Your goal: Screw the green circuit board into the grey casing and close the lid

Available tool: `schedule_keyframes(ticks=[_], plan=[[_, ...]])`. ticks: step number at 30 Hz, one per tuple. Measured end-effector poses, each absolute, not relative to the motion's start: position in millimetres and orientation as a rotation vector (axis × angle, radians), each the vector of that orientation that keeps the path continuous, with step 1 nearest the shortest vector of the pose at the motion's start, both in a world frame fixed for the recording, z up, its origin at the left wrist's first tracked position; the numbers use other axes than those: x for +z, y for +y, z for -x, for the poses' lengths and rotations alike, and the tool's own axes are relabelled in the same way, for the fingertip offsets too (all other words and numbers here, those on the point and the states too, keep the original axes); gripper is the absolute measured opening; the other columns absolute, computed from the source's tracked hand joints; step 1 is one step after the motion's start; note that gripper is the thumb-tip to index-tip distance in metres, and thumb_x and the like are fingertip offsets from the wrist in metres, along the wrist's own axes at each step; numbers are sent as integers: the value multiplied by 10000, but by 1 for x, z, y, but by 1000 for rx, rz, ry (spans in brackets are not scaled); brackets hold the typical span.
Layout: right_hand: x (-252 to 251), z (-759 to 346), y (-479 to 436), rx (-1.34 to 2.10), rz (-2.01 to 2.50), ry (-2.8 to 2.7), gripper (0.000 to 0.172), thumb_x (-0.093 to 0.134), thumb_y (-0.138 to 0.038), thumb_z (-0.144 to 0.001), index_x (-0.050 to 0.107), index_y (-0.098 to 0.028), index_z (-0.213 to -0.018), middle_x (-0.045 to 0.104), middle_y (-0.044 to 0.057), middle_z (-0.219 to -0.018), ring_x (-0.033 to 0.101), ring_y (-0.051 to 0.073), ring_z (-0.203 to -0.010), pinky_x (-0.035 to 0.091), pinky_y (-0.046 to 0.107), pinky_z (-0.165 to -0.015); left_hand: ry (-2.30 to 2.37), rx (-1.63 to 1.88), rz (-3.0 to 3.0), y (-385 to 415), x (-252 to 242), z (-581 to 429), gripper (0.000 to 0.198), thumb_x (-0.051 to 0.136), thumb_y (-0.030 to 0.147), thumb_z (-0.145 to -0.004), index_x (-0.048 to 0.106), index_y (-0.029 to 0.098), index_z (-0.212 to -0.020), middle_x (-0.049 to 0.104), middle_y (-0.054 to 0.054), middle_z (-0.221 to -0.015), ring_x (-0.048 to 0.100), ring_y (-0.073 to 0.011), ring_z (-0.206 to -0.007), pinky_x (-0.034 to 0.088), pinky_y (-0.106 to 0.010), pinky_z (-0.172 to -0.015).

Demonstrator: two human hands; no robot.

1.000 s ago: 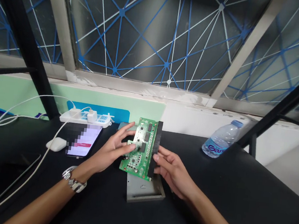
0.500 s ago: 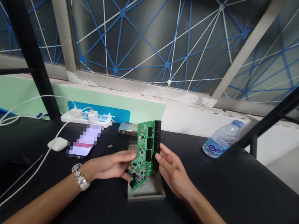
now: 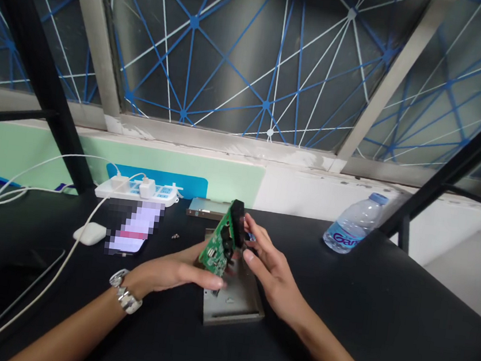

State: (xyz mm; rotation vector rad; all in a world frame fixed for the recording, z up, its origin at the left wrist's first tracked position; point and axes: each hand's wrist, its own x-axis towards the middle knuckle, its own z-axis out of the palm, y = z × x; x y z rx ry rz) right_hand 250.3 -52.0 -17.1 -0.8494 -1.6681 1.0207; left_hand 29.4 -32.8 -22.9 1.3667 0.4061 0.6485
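A green circuit board (image 3: 215,252) with a black row of ports (image 3: 238,223) along one side is held tilted, nearly edge-on. My left hand (image 3: 178,269) is closed on its lower left part, thumb across the near end and the other fingers hidden behind. Beside the ports is my right hand (image 3: 271,271), thumb and fingers apart; whether a fingertip touches the board I cannot tell. Below both hands, a shallow grey metal case (image 3: 237,307) lies on the black table, partly covered by the board.
A metal cover (image 3: 209,209) lies behind the case, with small screws (image 3: 175,236) to its left. Further left are a phone (image 3: 135,229), a white earbud case (image 3: 90,234), a power strip (image 3: 135,190) and a white cable (image 3: 70,242). A water bottle (image 3: 352,225) stands at right.
The board has turned from facing me to nearly edge-on and come slightly left. My left thumb has moved to its near end. My right fingers have loosened from the port side.
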Motion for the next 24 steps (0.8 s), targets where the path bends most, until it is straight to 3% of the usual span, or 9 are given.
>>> schedule_keyframes(ticks=[3,7,13,19,24], plan=[[-16,-251,-51,1001,873,-1646,486,524,-391,-951,447,-346,-1429,525,64,-1340,448,264,-1252,359,456,-1048,546,848,-1591,-26,-24,-27,959,778,223,-737,230,356,-1513,414,-141,-1470,464,-370,-1279,403,-573,-1034],[-17,-250,-56,1150,848,-1608,407,485,-442,-960,569,-300,-1332,616,69,-1105,568,220,-960,457,388,-882,639,1033,-1791,-19,-31,-26,1040,764,186,-736,117,339,-1536,164,-127,-1594,272,-381,-1415,287,-582,-1130],[-13,-244,-73,1200,778,-1694,428,523,-517,-917,598,-305,-1281,615,66,-982,569,229,-894,461,383,-835,755,1162,-2049,-14,-37,-26,1086,742,111,-692,96,303,-1544,135,-119,-1604,219,-399,-1432,196,-617,-1163],[-15,-237,-80,1205,667,-1787,494,664,-325,-860,474,-268,-1313,510,-1,-823,506,148,-757,463,330,-772,858,1220,-2255,-12,-31,-23,1074,718,111,-715,61,305,-1542,128,-91,-1610,153,-364,-1458,120,-588,-1189],[-16,-236,-81,1134,691,-1838,467,614,-228,-867,439,-258,-1299,485,-11,-812,483,138,-737,451,313,-736,882,1320,-2293,-9,-28,-21,1041,727,137,-713,108,298,-1534,177,-96,-1594,146,-370,-1456,119,-589,-1183]])
